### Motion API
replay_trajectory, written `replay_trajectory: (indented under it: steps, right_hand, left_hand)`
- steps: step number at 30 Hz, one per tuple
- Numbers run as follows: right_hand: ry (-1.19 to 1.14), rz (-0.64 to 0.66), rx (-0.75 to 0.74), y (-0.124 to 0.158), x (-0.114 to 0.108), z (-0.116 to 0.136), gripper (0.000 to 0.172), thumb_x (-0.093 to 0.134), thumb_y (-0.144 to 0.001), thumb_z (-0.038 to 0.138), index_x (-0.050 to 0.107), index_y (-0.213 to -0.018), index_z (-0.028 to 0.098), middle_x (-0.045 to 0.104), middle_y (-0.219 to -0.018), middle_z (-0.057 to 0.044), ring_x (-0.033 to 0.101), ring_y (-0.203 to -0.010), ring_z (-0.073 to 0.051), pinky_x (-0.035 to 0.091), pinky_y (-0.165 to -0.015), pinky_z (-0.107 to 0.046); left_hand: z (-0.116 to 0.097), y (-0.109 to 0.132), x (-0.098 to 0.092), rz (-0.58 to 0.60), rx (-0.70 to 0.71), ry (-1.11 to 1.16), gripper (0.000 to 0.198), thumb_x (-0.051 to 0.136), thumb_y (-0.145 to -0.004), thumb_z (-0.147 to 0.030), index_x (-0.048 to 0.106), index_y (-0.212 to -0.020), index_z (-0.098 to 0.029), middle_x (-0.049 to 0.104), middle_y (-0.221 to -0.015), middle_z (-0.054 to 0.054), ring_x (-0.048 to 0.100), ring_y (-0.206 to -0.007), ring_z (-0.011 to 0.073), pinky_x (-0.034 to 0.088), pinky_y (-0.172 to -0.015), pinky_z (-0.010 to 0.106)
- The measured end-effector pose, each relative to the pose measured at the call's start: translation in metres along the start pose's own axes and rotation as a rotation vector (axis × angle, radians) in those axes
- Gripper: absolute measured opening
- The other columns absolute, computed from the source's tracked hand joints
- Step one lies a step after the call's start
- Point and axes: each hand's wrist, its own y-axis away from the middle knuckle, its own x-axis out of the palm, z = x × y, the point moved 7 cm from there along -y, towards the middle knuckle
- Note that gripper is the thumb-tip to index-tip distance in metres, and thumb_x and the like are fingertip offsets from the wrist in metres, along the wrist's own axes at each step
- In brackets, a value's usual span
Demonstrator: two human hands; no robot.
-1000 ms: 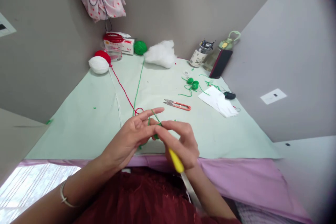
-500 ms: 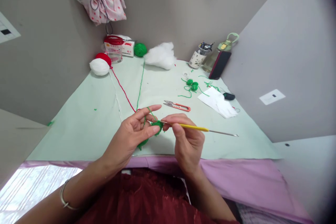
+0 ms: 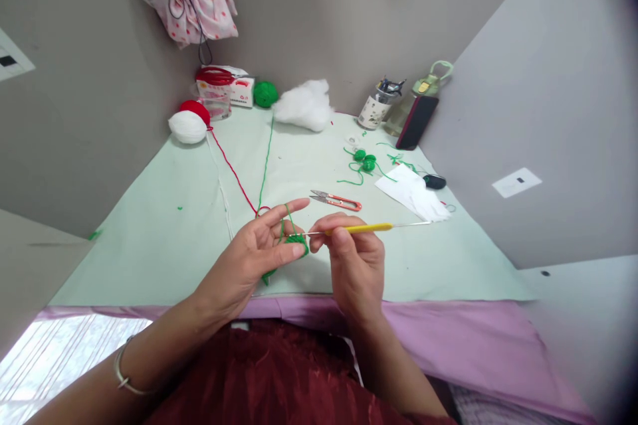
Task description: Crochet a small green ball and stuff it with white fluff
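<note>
My left hand pinches a small green crochet piece between thumb and fingers, with part of it hanging below the palm. Green yarn loops over its raised index finger and runs back across the table to a green yarn ball. In my right hand is a crochet hook with a yellow handle and a metal hook at each end. Its left tip lies at the top of the green piece, near the looped yarn; the exact stitch is too small to make out.
Thread snips lie just beyond my hands. White and red yarn balls stand back left, stuffing at the back. To the right are green crocheted bits, white paper, a pen cup, a phone and a bottle.
The hook's right end has risen and swung slightly left, bringing the hook closer to level. Its left tip now reaches further left past the green piece. My left hand keeps its grip.
</note>
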Motion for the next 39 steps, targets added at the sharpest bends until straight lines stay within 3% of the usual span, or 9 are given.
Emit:
replay_trajectory:
  steps: [8,11,15,17,21,29,39]
  right_hand:
    - [-0.212,-0.035,0.166,-0.012,-0.007,-0.001,0.020,0.075,-0.093,0.038,0.076,-0.082,0.022,0.068,-0.074,0.000,0.057,-0.057,-0.010,0.050,-0.055,-0.024]
    - [-0.232,0.000,0.182,-0.010,-0.003,-0.004,0.020,0.074,-0.095,0.039,0.076,-0.083,0.022,0.068,-0.075,0.001,0.057,-0.058,-0.010,0.050,-0.057,-0.025]
    - [-0.079,0.044,0.021,-0.002,0.003,0.001,0.013,0.070,-0.099,0.032,0.081,-0.094,0.027,0.076,-0.090,-0.001,0.065,-0.076,-0.013,0.054,-0.070,-0.027]
    - [-0.010,0.028,-0.025,0.000,0.003,0.002,0.013,0.068,-0.100,0.030,0.081,-0.097,0.028,0.077,-0.093,-0.001,0.066,-0.078,-0.013,0.053,-0.071,-0.028]
    - [-0.076,-0.020,0.026,-0.003,-0.002,0.001,0.015,0.068,-0.101,0.034,0.081,-0.096,0.028,0.078,-0.091,0.000,0.065,-0.071,-0.011,0.053,-0.070,-0.026]
    - [-0.249,-0.052,0.133,-0.010,-0.001,-0.004,0.019,0.071,-0.098,0.039,0.076,-0.090,0.023,0.079,-0.082,-0.002,0.064,-0.061,-0.010,0.053,-0.062,-0.025]
    - [-0.004,0.019,-0.051,-0.001,-0.001,0.011,0.020,0.058,-0.106,0.030,0.075,-0.098,0.025,0.079,-0.093,-0.002,0.068,-0.070,-0.012,0.058,-0.069,-0.028]
  left_hand:
    - [0.005,-0.001,0.003,0.182,-0.115,0.143,0.053,0.088,-0.077,-0.025,0.079,-0.129,-0.026,0.065,-0.092,0.001,0.056,-0.082,0.0128,0.046,-0.083,0.024]
    - [0.004,-0.001,0.005,0.139,-0.060,0.099,0.050,0.088,-0.078,-0.024,0.079,-0.127,-0.028,0.064,-0.087,0.000,0.057,-0.083,0.0129,0.047,-0.085,0.025]
    - [0.003,0.000,0.004,0.058,0.062,-0.018,0.046,0.088,-0.083,-0.025,0.078,-0.127,-0.035,0.070,-0.095,0.000,0.062,-0.092,0.0146,0.047,-0.088,0.026]
    - [0.003,0.001,0.001,0.043,0.090,-0.075,0.042,0.085,-0.087,-0.029,0.077,-0.127,-0.036,0.069,-0.096,-0.001,0.060,-0.086,0.0125,0.047,-0.080,0.023]
    - [0.001,0.002,-0.004,0.029,0.095,-0.158,0.034,0.073,-0.097,-0.039,0.076,-0.130,-0.036,0.059,-0.094,-0.002,0.045,-0.067,0.0077,0.038,-0.062,0.021]
    - [-0.007,0.004,-0.008,-0.016,0.115,-0.164,0.033,0.082,-0.089,-0.034,0.080,-0.122,-0.035,0.057,-0.095,0.000,0.047,-0.080,0.0115,0.039,-0.067,0.020]
    - [-0.011,0.004,-0.014,-0.042,0.187,-0.280,0.028,0.077,-0.093,-0.031,0.080,-0.120,-0.036,0.060,-0.091,-0.002,0.047,-0.073,0.0112,0.041,-0.064,0.022]
